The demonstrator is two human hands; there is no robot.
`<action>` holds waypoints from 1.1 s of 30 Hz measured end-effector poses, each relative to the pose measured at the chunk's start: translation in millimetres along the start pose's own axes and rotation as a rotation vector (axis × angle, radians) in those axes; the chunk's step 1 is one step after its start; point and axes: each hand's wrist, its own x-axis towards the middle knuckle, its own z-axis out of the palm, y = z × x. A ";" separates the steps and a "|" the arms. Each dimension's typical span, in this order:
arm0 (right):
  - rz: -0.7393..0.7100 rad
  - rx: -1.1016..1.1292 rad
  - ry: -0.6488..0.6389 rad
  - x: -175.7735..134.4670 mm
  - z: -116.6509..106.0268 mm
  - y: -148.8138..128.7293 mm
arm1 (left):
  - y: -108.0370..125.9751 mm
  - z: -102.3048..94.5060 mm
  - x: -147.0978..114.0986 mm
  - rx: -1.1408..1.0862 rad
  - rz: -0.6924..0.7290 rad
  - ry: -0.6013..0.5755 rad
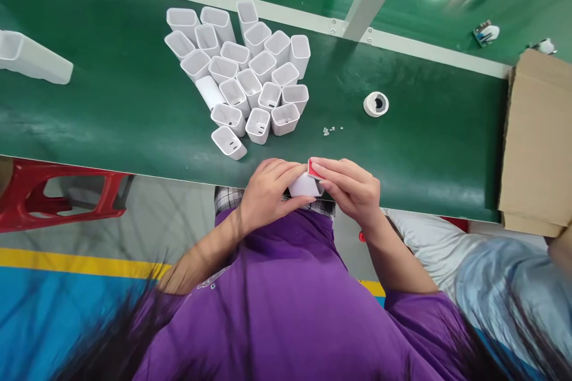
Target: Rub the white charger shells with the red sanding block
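Note:
At the near edge of the green table, my left hand (272,190) is closed around a white plastic housing (304,186), thumb on the near side and fingers on the far side. My right hand (351,187) pinches a small flat pad with a red face (313,170) and a pale edge, held against the open-looking right end of the housing. What the pad is exactly cannot be made out. Beyond my hands stands a cluster of white open-topped housings (263,65), some with small slots in the bottom. One closed white housing (210,92) lies among them.
A roll of white tape (376,105) and several small white scraps (328,130) lie on the green table (429,149). More white housings (38,58) lie at far left. A cardboard box (536,143) stands at right; a red stool (62,193) is below the table's left side.

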 end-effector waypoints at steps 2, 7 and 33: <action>-0.069 0.051 -0.049 -0.1 -2.1 -0.3 | -0.2 0.1 0.0 -0.009 -0.001 0.003; -0.059 -0.012 0.008 2.2 -6.0 -1.0 | -0.5 -0.2 -0.5 0.008 -0.005 -0.013; -0.189 -0.114 -0.093 3.7 -20.7 -7.7 | -0.9 0.4 -2.8 0.035 0.004 -0.028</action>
